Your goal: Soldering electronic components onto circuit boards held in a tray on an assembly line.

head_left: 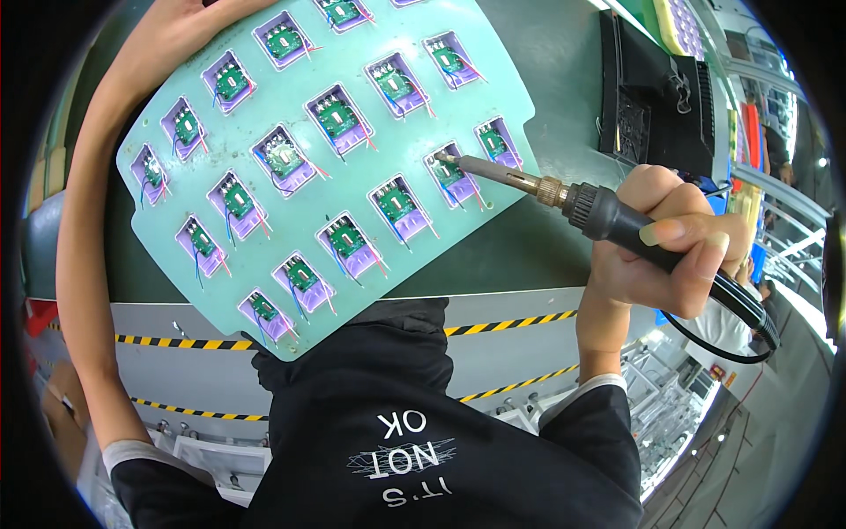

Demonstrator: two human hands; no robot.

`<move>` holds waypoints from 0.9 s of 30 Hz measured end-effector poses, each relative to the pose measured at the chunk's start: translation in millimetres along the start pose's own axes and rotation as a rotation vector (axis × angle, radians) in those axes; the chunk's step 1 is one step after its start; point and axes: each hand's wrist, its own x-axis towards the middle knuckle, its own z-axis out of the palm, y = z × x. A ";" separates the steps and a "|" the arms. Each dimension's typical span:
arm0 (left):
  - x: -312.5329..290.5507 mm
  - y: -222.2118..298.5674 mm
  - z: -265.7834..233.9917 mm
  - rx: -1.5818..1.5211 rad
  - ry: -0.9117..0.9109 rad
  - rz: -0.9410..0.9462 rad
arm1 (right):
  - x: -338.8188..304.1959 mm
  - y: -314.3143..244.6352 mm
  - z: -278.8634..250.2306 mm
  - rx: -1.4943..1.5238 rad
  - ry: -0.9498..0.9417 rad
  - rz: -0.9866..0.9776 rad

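Observation:
My right hand (663, 251) grips the black handle of a soldering iron (564, 196). Its metal tip touches a small green circuit board (448, 169) with red and blue wires, seated in a purple pocket. That board is one of several set in rows on a pale green fixture plate (352, 79), which lies tilted over the dark workbench. My left hand (189, 11) rests on the plate's far edge at the top of the view, its fingers mostly cut off. The iron's black cable (731, 339) loops down to the right.
A black soldering station with a holder (656, 110) stands at the back right of the dark green bench (529, 256). Yellow-and-black hazard tape (511, 324) runs along the bench's grey front edge. More workstations and another person (775, 145) lie to the far right.

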 end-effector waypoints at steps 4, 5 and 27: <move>0.4 2.1 1.5 -0.002 0.007 0.011 | 1.2 6.7 2.5 0.086 0.000 -0.055; 1.3 2.1 2.2 -0.003 0.006 0.014 | 3.5 8.4 7.9 -0.014 0.034 -0.111; -7.5 -57.1 0.9 0.071 -0.064 0.088 | 27.0 0.8 -45.2 -0.027 0.382 -0.255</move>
